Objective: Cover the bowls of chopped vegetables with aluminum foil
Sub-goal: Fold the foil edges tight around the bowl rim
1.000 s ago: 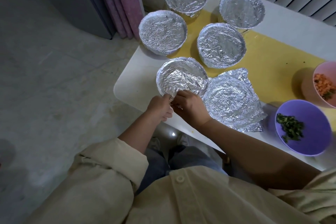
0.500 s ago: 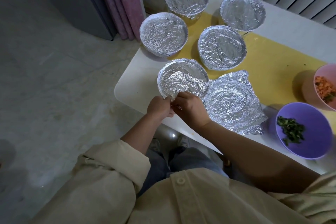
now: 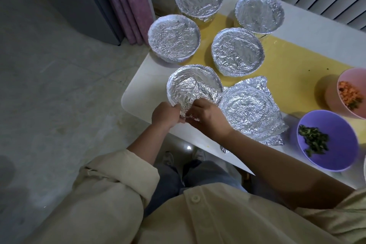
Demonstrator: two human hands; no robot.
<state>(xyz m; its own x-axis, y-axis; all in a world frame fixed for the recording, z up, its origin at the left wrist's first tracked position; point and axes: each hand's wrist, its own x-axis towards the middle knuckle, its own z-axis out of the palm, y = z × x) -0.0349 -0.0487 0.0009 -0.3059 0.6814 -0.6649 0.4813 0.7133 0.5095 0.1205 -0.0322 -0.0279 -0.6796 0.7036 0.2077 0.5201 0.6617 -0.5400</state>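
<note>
Head view: left hand (image 3: 165,114) & right hand (image 3: 208,120) both pinch the loose near flap of crinkled silver aluminium foil (image 3: 185,105) on the round foil-topped bowl (image 3: 198,79) at the edge of the white table (image 3: 142,89), directly ahead of the hands; that side isn't crimped yet. Just R of it sits a second bowl w/ loosely draped foil (image 3: 251,109), and the four tightly wrapped foil bowls (image 3: 237,51) farther back look done. Purple plastic bowl of chopped greens (image 3: 340,125) & pink bowl of diced orange veg (image 3: 331,95) at far R are bare, so approx two-thirds through, I'd judge.
</note>
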